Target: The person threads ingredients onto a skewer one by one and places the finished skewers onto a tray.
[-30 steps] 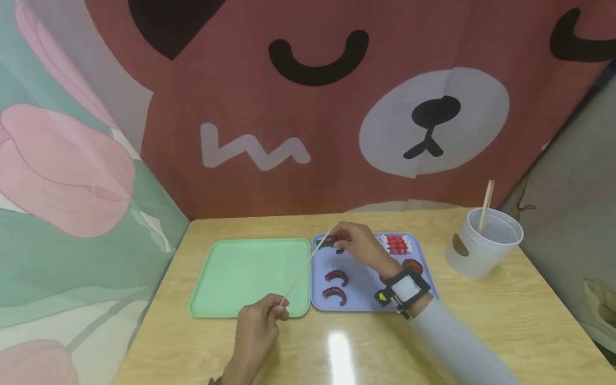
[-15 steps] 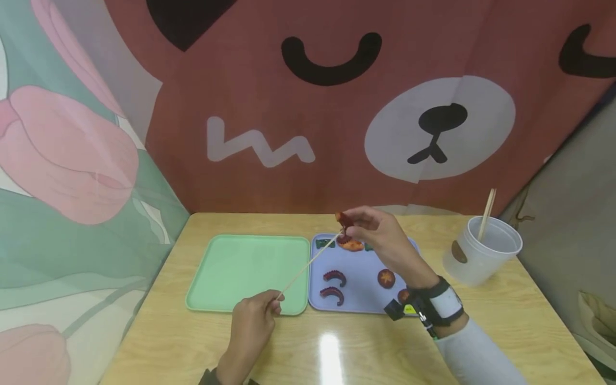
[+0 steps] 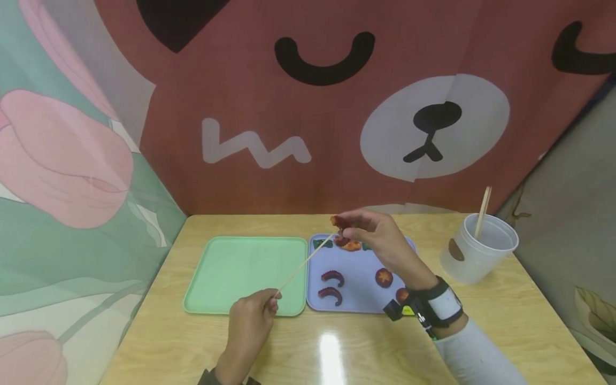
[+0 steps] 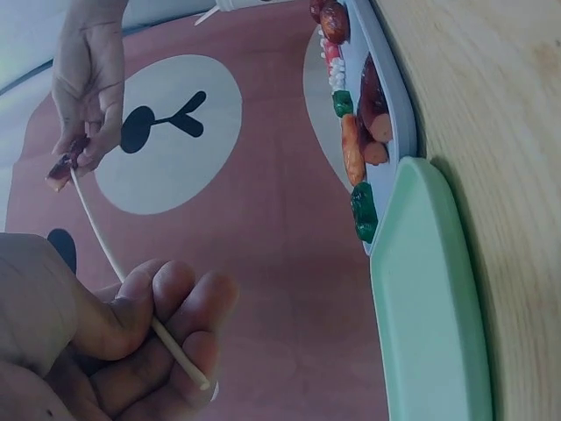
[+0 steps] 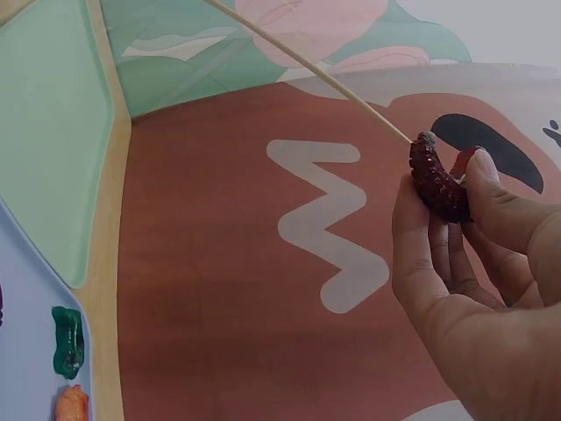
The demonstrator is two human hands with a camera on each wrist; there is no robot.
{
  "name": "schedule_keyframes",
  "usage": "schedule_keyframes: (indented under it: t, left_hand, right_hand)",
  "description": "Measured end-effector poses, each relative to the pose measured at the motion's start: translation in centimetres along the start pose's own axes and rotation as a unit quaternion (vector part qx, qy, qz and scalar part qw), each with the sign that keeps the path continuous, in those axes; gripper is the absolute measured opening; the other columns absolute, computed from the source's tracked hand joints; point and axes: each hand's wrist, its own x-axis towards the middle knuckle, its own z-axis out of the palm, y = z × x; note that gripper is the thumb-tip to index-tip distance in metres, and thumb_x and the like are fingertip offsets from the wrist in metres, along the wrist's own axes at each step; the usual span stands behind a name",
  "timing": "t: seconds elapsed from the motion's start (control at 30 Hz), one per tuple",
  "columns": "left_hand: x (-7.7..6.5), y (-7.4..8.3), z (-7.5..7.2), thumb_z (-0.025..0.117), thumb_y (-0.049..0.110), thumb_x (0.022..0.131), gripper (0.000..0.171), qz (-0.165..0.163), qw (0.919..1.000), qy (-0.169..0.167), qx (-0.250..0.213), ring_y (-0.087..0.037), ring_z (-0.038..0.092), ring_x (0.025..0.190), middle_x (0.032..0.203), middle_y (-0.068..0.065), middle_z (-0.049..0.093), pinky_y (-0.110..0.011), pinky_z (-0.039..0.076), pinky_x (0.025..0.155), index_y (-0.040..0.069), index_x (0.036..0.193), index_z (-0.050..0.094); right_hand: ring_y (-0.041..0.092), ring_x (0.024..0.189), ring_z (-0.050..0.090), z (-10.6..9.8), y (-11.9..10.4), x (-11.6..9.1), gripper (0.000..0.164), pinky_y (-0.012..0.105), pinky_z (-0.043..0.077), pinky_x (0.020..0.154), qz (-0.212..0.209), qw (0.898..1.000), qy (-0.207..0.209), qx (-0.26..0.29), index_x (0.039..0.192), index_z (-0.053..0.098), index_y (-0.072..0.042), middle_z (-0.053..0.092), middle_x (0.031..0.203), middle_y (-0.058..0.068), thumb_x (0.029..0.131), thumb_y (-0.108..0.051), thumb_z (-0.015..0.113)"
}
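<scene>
My left hand (image 3: 250, 321) pinches a thin wooden skewer (image 3: 303, 264) near its lower end, over the near edge of the green tray. In the left wrist view, the skewer's blunt end (image 4: 198, 380) sticks out past the fingers. My right hand (image 3: 387, 240) holds a dark red curved octopus tentacle (image 5: 438, 189) between thumb and fingers, above the far side of the purple tray. The skewer's far end meets the tentacle's tip; whether it has gone in, I cannot tell. Two similar tentacles (image 3: 331, 294) lie on the purple tray (image 3: 358, 297).
A green tray (image 3: 245, 275) adjoins the purple one on its left. The purple tray also bears round brown mushroom-like pieces (image 3: 384, 277), green pieces (image 3: 323, 244) and an orange piece (image 3: 353, 246). A white bucket (image 3: 478, 256) with skewers stands to the right. A printed cloth hangs behind the table.
My right hand has risen from the purple tray's far side and turned, bringing the tentacle into plain sight at the skewer's far end. The left hand has kept its grip on the skewer.
</scene>
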Motion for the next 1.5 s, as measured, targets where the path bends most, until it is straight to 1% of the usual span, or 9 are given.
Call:
schedule_keyframes:
  t: [0.13, 0.27, 0.4, 0.53, 0.67, 0.77, 1.1, 1.4, 1.5]
  left_hand:
    - [-0.04, 0.03, 0.00, 0.083, -0.018, 0.068, 0.027, 0.013, 0.9998, 0.004, 0.015, -0.016, 0.076, 0.065, 0.077, -0.005, 0.079, -0.018, 0.062, 0.057, 0.003, 0.084, 0.078]
    - [-0.09, 0.08, 0.13, 0.082, -0.019, 0.066, 0.029, 0.027, 0.9991, 0.015, 0.028, -0.016, 0.076, 0.064, 0.077, -0.005, 0.079, -0.018, 0.061, 0.055, 0.003, 0.084, 0.078]
    - [-0.07, 0.15, 0.21, 0.081, -0.021, 0.065, 0.030, 0.027, 0.9989, 0.021, 0.033, -0.014, 0.075, 0.063, 0.076, -0.006, 0.078, -0.017, 0.061, 0.055, 0.002, 0.084, 0.078]
    - [-0.03, 0.28, 0.09, 0.078, -0.025, 0.064, 0.032, 0.020, 0.9990, 0.019, 0.036, -0.012, 0.073, 0.059, 0.075, -0.006, 0.078, -0.016, 0.060, 0.054, 0.001, 0.084, 0.077]
    - [0.05, 0.37, -0.03, 0.076, -0.025, 0.064, 0.034, 0.007, 0.9991, 0.013, 0.040, -0.011, 0.073, 0.059, 0.075, -0.006, 0.078, -0.016, 0.060, 0.054, 0.002, 0.084, 0.078]
    - [0.11, 0.34, -0.09, 0.076, -0.026, 0.064, 0.034, 0.009, 0.9990, 0.015, 0.042, -0.012, 0.073, 0.059, 0.075, -0.006, 0.078, -0.017, 0.060, 0.053, 0.002, 0.084, 0.078]
    - [0.04, 0.14, 0.04, 0.077, -0.025, 0.063, 0.035, 0.008, 0.9986, 0.015, 0.051, -0.011, 0.072, 0.057, 0.073, -0.005, 0.077, -0.015, 0.059, 0.052, 0.003, 0.084, 0.078]
    - [-0.01, 0.06, 0.16, 0.077, -0.023, 0.064, 0.035, 0.003, 0.9976, 0.012, 0.068, -0.011, 0.072, 0.058, 0.075, -0.005, 0.078, -0.018, 0.059, 0.050, 0.003, 0.086, 0.078]
    - [0.03, 0.02, 0.16, 0.077, -0.023, 0.065, 0.034, 0.002, 0.9974, 0.013, 0.071, -0.012, 0.073, 0.059, 0.075, -0.006, 0.078, -0.019, 0.060, 0.051, 0.003, 0.087, 0.078]
  right_hand:
    - [0.021, 0.111, 0.073, 0.00, -0.14, -0.09, 0.038, 0.024, 0.060, 0.098, 0.002, 1.000, 0.003, -0.006, 0.127, 0.070, -0.022, 0.072, 0.128, -0.002, 0.092, -0.033, 0.077]
    - [0.016, 0.108, 0.073, -0.02, -0.16, -0.10, 0.037, 0.024, 0.060, 0.097, -0.006, 1.000, 0.009, -0.009, 0.127, 0.070, -0.022, 0.073, 0.127, -0.002, 0.092, -0.032, 0.077]
    - [0.015, 0.114, 0.070, -0.14, -0.08, -0.12, 0.034, 0.027, 0.060, 0.098, -0.007, 1.000, 0.008, -0.015, 0.126, 0.070, -0.023, 0.073, 0.126, -0.003, 0.093, -0.030, 0.077]
    - [0.013, 0.119, 0.068, -0.35, 0.11, -0.15, 0.035, 0.034, 0.058, 0.106, -0.002, 1.000, 0.002, -0.026, 0.127, 0.071, -0.026, 0.073, 0.127, -0.006, 0.093, -0.035, 0.075]
    - [0.013, 0.121, 0.067, -0.49, 0.20, -0.15, 0.038, 0.041, 0.054, 0.112, -0.002, 0.999, -0.001, -0.039, 0.128, 0.070, -0.027, 0.072, 0.127, -0.006, 0.092, -0.038, 0.074]
    - [0.014, 0.121, 0.067, -0.49, 0.21, -0.13, 0.038, 0.042, 0.054, 0.112, -0.001, 0.999, -0.002, -0.038, 0.129, 0.070, -0.026, 0.072, 0.127, -0.006, 0.093, -0.038, 0.074]
    - [0.015, 0.122, 0.067, -0.19, 0.23, 0.03, 0.035, 0.042, 0.053, 0.113, 0.013, 0.999, 0.004, -0.029, 0.128, 0.070, -0.026, 0.072, 0.128, -0.006, 0.093, -0.032, 0.074]
    - [0.015, 0.122, 0.067, 0.21, 0.68, 0.10, 0.033, 0.031, 0.055, 0.109, 0.007, 1.000, 0.010, -0.011, 0.129, 0.070, -0.021, 0.072, 0.130, -0.002, 0.096, -0.023, 0.072]
    - [0.015, 0.118, 0.068, 0.24, 0.72, 0.07, 0.033, 0.029, 0.057, 0.106, 0.007, 1.000, 0.013, -0.014, 0.129, 0.070, -0.022, 0.072, 0.129, -0.003, 0.096, -0.024, 0.072]
